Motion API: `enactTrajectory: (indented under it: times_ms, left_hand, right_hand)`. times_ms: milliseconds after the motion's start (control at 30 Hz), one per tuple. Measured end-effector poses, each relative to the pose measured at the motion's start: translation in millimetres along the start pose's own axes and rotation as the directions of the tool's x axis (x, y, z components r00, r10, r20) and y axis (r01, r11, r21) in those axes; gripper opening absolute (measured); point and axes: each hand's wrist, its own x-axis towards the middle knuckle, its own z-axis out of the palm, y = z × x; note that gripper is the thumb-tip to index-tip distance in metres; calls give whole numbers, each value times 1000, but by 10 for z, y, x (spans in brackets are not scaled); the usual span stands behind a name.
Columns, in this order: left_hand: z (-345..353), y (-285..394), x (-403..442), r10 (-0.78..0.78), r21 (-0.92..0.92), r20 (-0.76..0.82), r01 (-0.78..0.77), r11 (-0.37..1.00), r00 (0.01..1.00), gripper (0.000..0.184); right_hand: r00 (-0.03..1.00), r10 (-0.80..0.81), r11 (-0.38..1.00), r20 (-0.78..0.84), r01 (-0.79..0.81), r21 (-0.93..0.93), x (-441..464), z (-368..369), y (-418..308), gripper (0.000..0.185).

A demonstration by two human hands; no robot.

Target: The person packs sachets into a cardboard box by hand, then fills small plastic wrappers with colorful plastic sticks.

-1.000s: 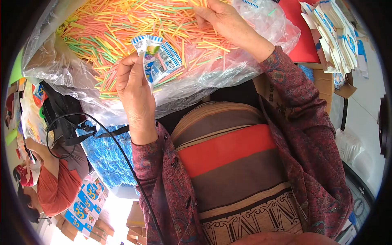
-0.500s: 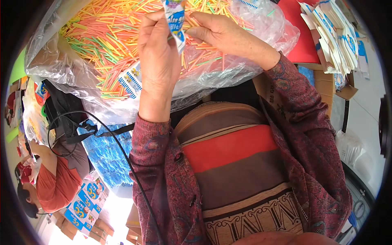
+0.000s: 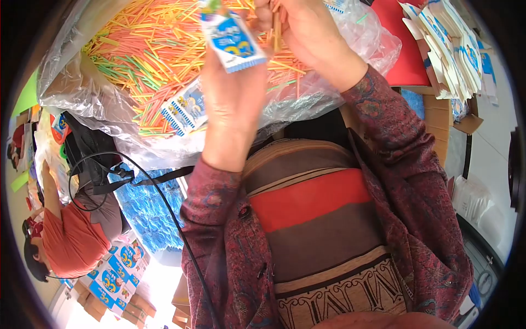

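Observation:
My left hand (image 3: 233,90) holds a blue and white packet (image 3: 233,41) upright over the heap; this hand is slightly blurred. Close by on the right, my right hand (image 3: 304,33) pinches a few orange sticks (image 3: 277,27). Beneath both hands lies a heap of thin pink, yellow and green sticks (image 3: 148,46) on a clear plastic sheet (image 3: 82,104). Another small packet (image 3: 186,107) rests on the heap's near edge, left of my left wrist.
Folded white and blue packaging (image 3: 446,46) is stacked at the upper right beside a red surface (image 3: 402,60). A black cable (image 3: 159,197) loops at the left. Blue packets (image 3: 150,211) fill a container below. Another person (image 3: 74,241) works at far left.
My left hand has moved right and holds the packet near my right hand. Orange sticks now show in my right hand. The person at far left has stretched an arm out.

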Motion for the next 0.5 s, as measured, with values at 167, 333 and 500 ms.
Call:
enactTrajectory:
  times_ms: [167,333,500]
  left_hand:
    - [-65,-173,54,-3,-7,-48,3,1000,999,35]
    - [-72,-73,65,-8,50,-61,11,999,998,36]
    - [22,132,34,132,258,-122,-97,961,984,35]
  right_hand:
    - [998,-60,996,-13,61,61,0,31,240,22]
    - [995,-87,995,54,89,-48,1,-51,353,22]
    - [925,-349,857,152,380,-348,47,-246,149,22]
